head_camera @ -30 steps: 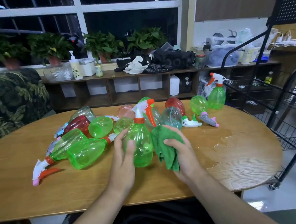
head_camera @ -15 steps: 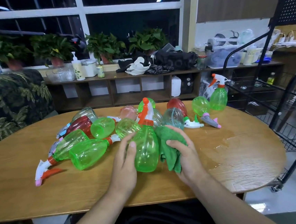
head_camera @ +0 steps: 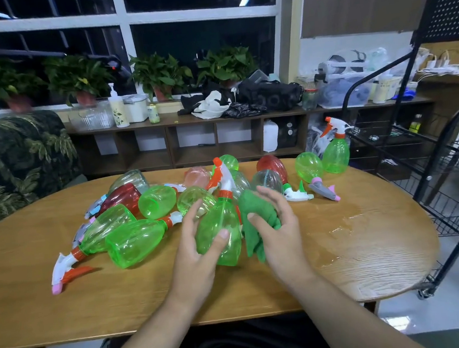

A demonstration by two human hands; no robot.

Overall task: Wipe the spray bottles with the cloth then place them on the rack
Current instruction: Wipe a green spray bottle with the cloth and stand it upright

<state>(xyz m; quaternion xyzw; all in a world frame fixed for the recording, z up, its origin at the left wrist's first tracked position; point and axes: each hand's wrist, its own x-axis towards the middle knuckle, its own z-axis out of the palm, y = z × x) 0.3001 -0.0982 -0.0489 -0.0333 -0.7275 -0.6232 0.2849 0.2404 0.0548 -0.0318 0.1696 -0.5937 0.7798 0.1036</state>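
Observation:
My left hand (head_camera: 195, 251) grips a green spray bottle (head_camera: 222, 230) with an orange and white trigger head, held upright just above the wooden table (head_camera: 123, 302). Against the bottle's right side my right hand (head_camera: 277, 231) holds a bunched green cloth (head_camera: 255, 219). Behind them lie several more spray bottles (head_camera: 134, 243) in green, red and clear plastic, most on their sides. One green bottle (head_camera: 336, 155) stands upright at the table's far right edge, beside the black wire rack (head_camera: 446, 169).
A wet patch (head_camera: 340, 227) shines on the table right of my hands. Two loose trigger heads (head_camera: 299, 193) lie near the far bottles. A leafy-patterned sofa (head_camera: 17, 166) stands left, a low shelf (head_camera: 191, 138) with potted plants behind.
The held bottle has turned so its trigger head points left instead of right. My right hand's fingers have spread more loosely over the cloth.

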